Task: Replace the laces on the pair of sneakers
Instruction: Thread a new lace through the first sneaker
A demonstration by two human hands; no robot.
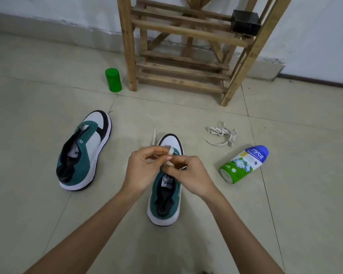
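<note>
Two green, white and black sneakers stand on the tiled floor. The left sneaker [83, 153] is unlaced and sits apart to the left. Over the middle sneaker [165, 196], toe pointing away from me, my left hand [143, 169] and my right hand [188, 174] meet above its eyelets. Both pinch a flat white lace [170, 151] between fingertips. One end of that lace [153, 135] trails on the floor past the toe. My hands hide the eyelet area, so how the lace runs through it cannot be seen.
A loose bundle of white laces [222, 134] lies to the right on the floor. Beside it lies a green and blue powder bottle [244, 165]. A green cylindrical container [113, 80] stands by a wooden rack [178, 56] against the white wall.
</note>
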